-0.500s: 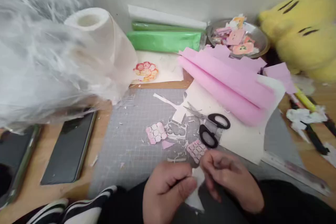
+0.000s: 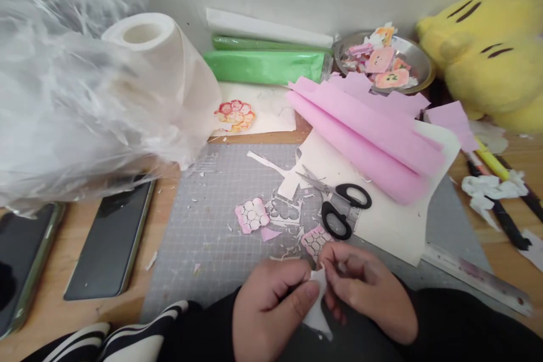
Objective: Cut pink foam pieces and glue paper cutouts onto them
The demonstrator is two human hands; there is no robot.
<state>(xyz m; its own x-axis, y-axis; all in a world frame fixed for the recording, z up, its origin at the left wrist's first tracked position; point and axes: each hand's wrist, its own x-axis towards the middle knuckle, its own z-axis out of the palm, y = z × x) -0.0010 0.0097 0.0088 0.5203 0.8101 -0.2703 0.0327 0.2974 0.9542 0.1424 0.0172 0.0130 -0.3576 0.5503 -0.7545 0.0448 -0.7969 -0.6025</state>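
Between thumb and fingers, my left hand [image 2: 275,308] pinches a small white piece of paper [image 2: 318,314] that hangs down over my lap. My right hand [image 2: 369,291] has its fingertips closed on the top edge of that same piece, close to the left thumb. Just beyond the hands lie two pink-and-white cut-outs with circle patterns, a left one [image 2: 252,215] and a right one [image 2: 316,241] partly behind my right fingers. Black-handled scissors [image 2: 347,203] rest with blades apart beside white paper scraps [image 2: 291,184] on the grey cutting mat [image 2: 203,192].
Pink paper [image 2: 365,136] lies on a white sheet [image 2: 390,229] at right, near a ruler [image 2: 475,278]. Behind stand a metal bowl [image 2: 426,70] of cut-outs, green packets [image 2: 263,67] and a yellow plush [image 2: 483,62]. A paper roll [image 2: 186,79], plastic wrap and phones [image 2: 108,243] occupy the left.
My right hand has shifted slightly left, and its fingertips now meet the top edge of the white paper. The left hand stays nearly in place, still pinching it.
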